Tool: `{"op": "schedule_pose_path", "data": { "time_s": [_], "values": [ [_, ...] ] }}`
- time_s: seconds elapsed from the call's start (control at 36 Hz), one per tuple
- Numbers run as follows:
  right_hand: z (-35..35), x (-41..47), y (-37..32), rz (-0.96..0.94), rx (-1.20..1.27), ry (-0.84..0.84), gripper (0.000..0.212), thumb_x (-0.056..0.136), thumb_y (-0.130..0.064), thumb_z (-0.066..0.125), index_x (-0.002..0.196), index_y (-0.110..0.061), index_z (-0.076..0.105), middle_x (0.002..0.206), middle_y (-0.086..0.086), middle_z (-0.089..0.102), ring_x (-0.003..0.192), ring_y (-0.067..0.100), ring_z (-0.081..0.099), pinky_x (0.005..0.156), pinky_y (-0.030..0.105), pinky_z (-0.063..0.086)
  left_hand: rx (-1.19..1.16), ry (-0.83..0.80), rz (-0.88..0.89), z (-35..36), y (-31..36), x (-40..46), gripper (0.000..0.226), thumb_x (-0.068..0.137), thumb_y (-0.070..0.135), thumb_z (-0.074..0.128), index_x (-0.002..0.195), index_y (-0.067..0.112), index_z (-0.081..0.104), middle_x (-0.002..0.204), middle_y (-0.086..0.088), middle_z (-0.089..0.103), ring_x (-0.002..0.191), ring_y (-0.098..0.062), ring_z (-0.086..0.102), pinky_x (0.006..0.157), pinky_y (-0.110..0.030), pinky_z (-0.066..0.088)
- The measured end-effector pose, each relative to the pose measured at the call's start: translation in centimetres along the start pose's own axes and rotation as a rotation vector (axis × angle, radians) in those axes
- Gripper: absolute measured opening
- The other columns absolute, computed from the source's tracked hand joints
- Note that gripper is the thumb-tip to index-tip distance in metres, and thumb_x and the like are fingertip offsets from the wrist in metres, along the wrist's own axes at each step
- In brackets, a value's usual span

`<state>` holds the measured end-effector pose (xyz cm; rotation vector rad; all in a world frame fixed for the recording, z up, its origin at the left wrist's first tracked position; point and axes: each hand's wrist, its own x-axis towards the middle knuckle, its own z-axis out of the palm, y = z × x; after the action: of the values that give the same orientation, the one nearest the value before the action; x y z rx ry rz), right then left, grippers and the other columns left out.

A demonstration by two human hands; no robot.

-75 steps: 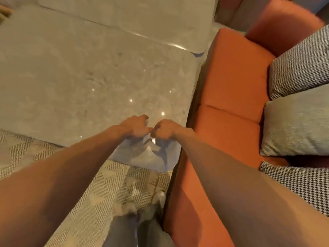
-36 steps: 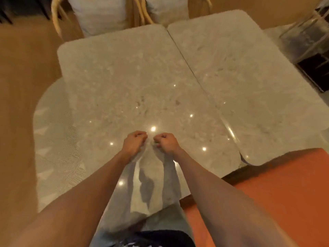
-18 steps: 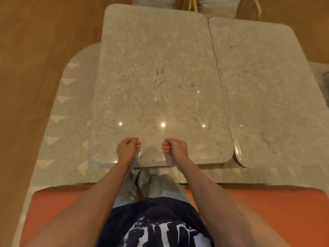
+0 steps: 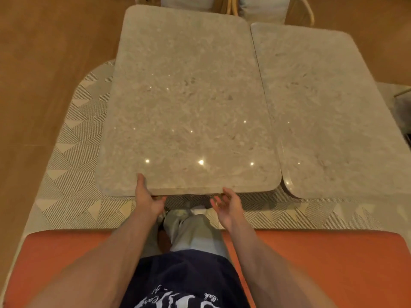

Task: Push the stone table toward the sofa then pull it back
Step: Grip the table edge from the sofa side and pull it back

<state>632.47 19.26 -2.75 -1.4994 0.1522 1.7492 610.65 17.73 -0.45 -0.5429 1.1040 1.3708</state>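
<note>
The grey speckled stone table (image 4: 186,103) fills the middle of the head view, its near edge just beyond my knees. My left hand (image 4: 148,196) clasps that near edge, thumb on top and fingers hidden underneath. My right hand (image 4: 226,204) hovers palm-up just below and in front of the same edge, fingers spread and holding nothing. I sit on the orange sofa (image 4: 322,263), whose seat spans the bottom of the view.
A second stone table (image 4: 329,112) stands right beside the first, set slightly farther from the sofa. Both rest on a patterned rug (image 4: 73,156) over wooden floor (image 4: 44,63). Rattan chairs with pale cushions (image 4: 262,10) stand beyond the tables.
Both hands left the tabletop, where they rested as fists. The left now clasps the near edge; the right has opened palm-up below it. The table's near edge looks a little farther from the sofa.
</note>
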Motion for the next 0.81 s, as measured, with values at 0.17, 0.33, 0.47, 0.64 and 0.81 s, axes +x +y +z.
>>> {"op": "schedule_pose_path", "data": {
  "time_s": [0.17,0.33,0.47,0.64,0.81],
  "values": [
    [0.4,0.8,-0.7,0.005,0.091,-0.118,0.044,0.103,-0.027,0.053,0.143,-0.008,0.048,0.141,0.016,0.055,0.138,0.033,0.048,0.116,0.045,0.036,-0.037,0.017,0.005,-2.0,-0.7,0.5,0.05,0.103,0.043,0.048,0.139,0.008,0.051,0.143,-0.016,0.053,0.133,-0.031,0.052,0.115,-0.048,0.039],
    [0.9,0.2,-0.7,-0.003,0.093,-0.092,0.047,0.103,-0.015,0.053,0.146,0.0,0.041,0.147,0.024,0.049,0.139,0.037,0.046,0.113,0.049,0.038,-0.021,-0.044,0.007,-2.0,-0.6,0.3,0.054,0.106,0.039,0.04,0.149,0.005,0.04,0.148,-0.021,0.048,0.137,-0.037,0.047,0.115,-0.054,0.036],
    [0.5,-0.1,-0.4,-0.025,0.124,-0.122,0.046,0.102,-0.007,0.052,0.146,0.0,0.04,0.144,0.025,0.052,0.135,0.036,0.052,0.108,0.05,0.042,0.006,-0.052,0.062,-2.2,-0.9,-0.1,0.052,0.108,0.035,0.037,0.15,0.004,0.039,0.151,-0.018,0.048,0.138,-0.034,0.047,0.115,-0.052,0.037],
    [-0.3,-0.5,0.1,-0.042,0.137,-0.135,0.046,0.102,-0.005,0.052,0.146,-0.001,0.04,0.143,0.025,0.052,0.133,0.037,0.053,0.098,0.049,0.048,0.011,-0.038,0.097,-2.9,-1.3,-0.7,0.05,0.107,0.031,0.04,0.149,0.004,0.039,0.149,-0.018,0.049,0.136,-0.034,0.05,0.113,-0.053,0.039],
    [-1.2,-1.4,0.6,-0.042,0.138,-0.148,0.043,0.103,-0.006,0.051,0.145,-0.001,0.042,0.144,0.025,0.052,0.132,0.038,0.053,0.092,0.049,0.049,0.044,-0.046,0.088,-3.7,-1.9,-1.8,0.051,0.109,0.033,0.034,0.15,0.003,0.036,0.149,-0.02,0.049,0.136,-0.034,0.05,0.112,-0.05,0.041]
  ]
}}
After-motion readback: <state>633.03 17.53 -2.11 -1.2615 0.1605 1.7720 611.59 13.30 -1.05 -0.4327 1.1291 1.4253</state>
